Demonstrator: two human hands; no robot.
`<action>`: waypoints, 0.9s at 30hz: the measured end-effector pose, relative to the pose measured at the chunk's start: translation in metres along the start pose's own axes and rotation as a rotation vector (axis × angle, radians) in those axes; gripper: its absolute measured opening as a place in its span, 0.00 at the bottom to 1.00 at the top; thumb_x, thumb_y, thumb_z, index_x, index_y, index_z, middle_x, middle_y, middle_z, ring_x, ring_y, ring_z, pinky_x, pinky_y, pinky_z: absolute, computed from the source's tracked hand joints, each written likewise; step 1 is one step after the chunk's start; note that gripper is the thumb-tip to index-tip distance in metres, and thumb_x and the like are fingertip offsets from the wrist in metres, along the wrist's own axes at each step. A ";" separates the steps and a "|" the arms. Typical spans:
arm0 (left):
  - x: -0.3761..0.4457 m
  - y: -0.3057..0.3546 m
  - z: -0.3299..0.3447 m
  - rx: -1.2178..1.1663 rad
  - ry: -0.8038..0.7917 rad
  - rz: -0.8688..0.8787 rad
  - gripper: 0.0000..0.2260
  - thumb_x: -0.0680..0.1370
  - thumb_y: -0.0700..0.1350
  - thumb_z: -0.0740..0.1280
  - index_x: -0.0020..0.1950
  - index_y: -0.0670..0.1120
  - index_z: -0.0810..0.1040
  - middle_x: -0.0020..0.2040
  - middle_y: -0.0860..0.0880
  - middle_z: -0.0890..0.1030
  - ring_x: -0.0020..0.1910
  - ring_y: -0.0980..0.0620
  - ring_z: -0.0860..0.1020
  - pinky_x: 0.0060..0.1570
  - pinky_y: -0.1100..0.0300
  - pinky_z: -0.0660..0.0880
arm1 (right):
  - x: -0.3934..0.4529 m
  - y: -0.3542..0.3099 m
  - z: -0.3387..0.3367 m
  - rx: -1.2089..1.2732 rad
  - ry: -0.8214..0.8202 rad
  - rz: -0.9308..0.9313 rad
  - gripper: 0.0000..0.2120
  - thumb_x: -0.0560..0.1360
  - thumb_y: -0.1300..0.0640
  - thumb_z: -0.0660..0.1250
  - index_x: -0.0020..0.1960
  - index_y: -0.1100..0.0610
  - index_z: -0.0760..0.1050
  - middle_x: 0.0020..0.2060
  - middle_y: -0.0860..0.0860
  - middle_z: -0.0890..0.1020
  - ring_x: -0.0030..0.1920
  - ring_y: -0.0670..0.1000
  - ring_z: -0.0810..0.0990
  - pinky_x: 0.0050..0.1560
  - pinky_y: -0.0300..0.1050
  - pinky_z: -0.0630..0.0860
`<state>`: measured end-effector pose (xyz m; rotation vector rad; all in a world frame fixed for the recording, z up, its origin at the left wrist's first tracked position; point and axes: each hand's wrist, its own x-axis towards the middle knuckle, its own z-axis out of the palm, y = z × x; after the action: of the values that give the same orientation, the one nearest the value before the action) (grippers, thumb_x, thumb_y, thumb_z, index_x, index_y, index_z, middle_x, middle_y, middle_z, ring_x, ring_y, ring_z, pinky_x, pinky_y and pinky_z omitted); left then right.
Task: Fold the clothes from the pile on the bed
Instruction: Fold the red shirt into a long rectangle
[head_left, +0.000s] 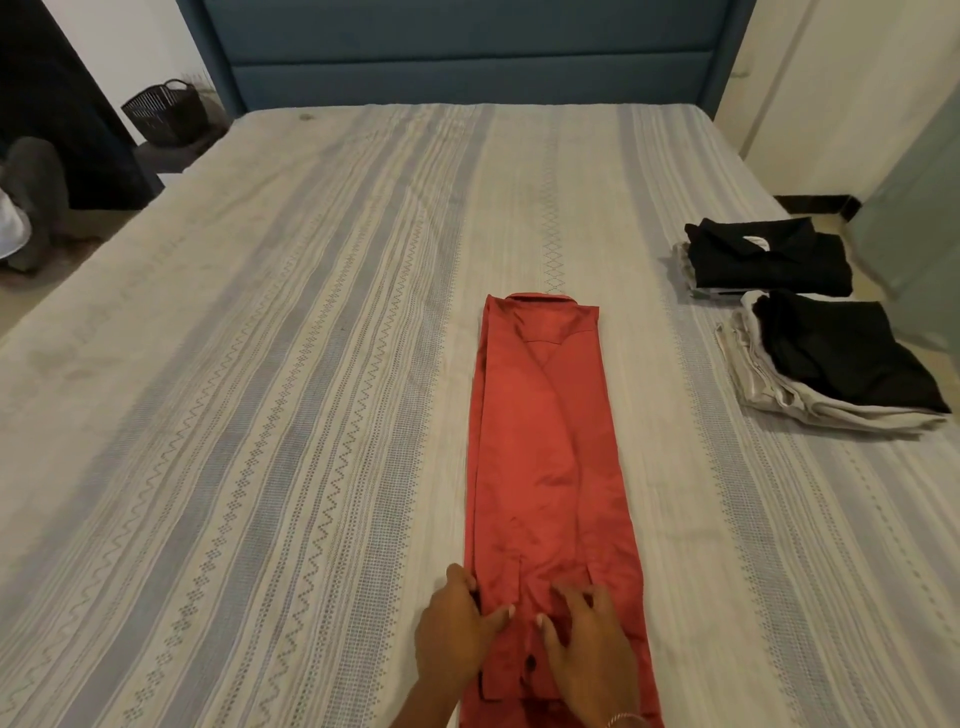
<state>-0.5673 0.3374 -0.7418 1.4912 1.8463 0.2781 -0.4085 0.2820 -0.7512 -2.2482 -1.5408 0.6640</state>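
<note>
Red satiny shirt (545, 457) is lying down the middle of the bed (260, 364), already folded into a long narrow strip with the collar at the far end and the hem right by the person. Left hand (460, 623) sits on the strip's left edge with the thumb on top and the fingers tucked around the side, so it looks like it's pinching that edge; right hand (589, 644) is spread flat on the cloth, fingers straight, just pressing the sleeve cuffs down. I'd say the step here is smoothing the near end before folding it up toward the collar. Tip: this fabric looks slippery (shiny stuff loves to slide apart), so keep the cuffs pinned flat, grab both bottom corners evenly, and bring the hem up square so the side edges stay lined up. Two finished stacks, one with a black collared shirt (769, 257) on top and a black top (836, 353) over pale clothes, sit off near the right edge, well apart.
</note>
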 end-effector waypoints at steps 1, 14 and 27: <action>0.000 0.003 -0.001 0.058 0.030 0.022 0.22 0.71 0.64 0.73 0.48 0.53 0.65 0.39 0.54 0.76 0.34 0.59 0.74 0.32 0.63 0.67 | 0.001 0.001 0.001 -0.042 0.053 -0.036 0.18 0.74 0.43 0.68 0.62 0.45 0.79 0.57 0.50 0.74 0.53 0.53 0.79 0.45 0.46 0.79; 0.136 0.067 -0.013 0.375 0.149 0.542 0.17 0.79 0.39 0.63 0.69 0.47 0.74 0.66 0.49 0.77 0.64 0.49 0.76 0.61 0.54 0.74 | 0.163 -0.057 0.018 -0.273 0.157 -0.401 0.30 0.65 0.66 0.74 0.67 0.61 0.75 0.69 0.62 0.75 0.70 0.62 0.74 0.72 0.55 0.66; 0.332 0.146 -0.031 0.488 0.134 0.650 0.24 0.83 0.42 0.56 0.80 0.45 0.59 0.80 0.46 0.60 0.79 0.48 0.58 0.76 0.48 0.59 | 0.357 -0.083 0.021 -0.270 0.100 -0.387 0.31 0.76 0.60 0.65 0.78 0.62 0.63 0.77 0.59 0.65 0.78 0.58 0.62 0.79 0.53 0.57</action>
<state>-0.4959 0.6936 -0.7685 2.4548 1.5351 0.2415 -0.3759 0.6455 -0.7930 -2.0273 -2.0365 0.2420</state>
